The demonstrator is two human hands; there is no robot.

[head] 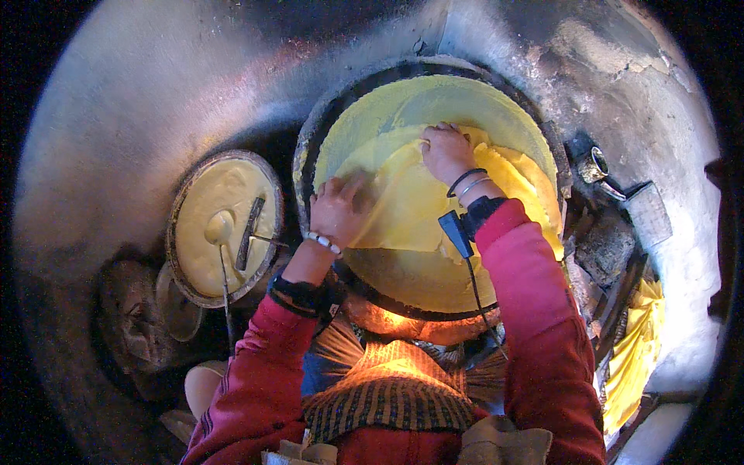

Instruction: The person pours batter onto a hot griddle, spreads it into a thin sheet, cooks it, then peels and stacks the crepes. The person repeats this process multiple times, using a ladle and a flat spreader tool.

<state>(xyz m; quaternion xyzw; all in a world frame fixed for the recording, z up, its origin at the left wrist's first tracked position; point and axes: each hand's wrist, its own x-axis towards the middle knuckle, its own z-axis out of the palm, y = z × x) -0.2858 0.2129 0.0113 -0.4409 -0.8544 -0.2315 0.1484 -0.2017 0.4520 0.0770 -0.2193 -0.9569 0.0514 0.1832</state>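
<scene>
A large yellow flatbread sheet (407, 192) lies partly folded on a wide round griddle (401, 285) with a dark rim. At the griddle's left side, my left hand (340, 209) touches the sheet's left edge, its fingertips blurred; whether it grips is unclear. Farther up, my right hand (447, 151) has its fingers curled on the sheet's upper part, the fingertips partly hidden. Thicker yellow folds (517, 180) lie right of that wrist. A paler film covers the griddle's far part. Firelight glows below the near rim.
Left of the griddle, a round tub (172, 232) holds pale batter, a metal ladle (219, 228) and a T-shaped spreader (251, 232). On the right are a metal cup-like vessel (593, 165), a grey stone (605, 247) and a yellow cloth (633, 354). A smoke-stained wall curves behind.
</scene>
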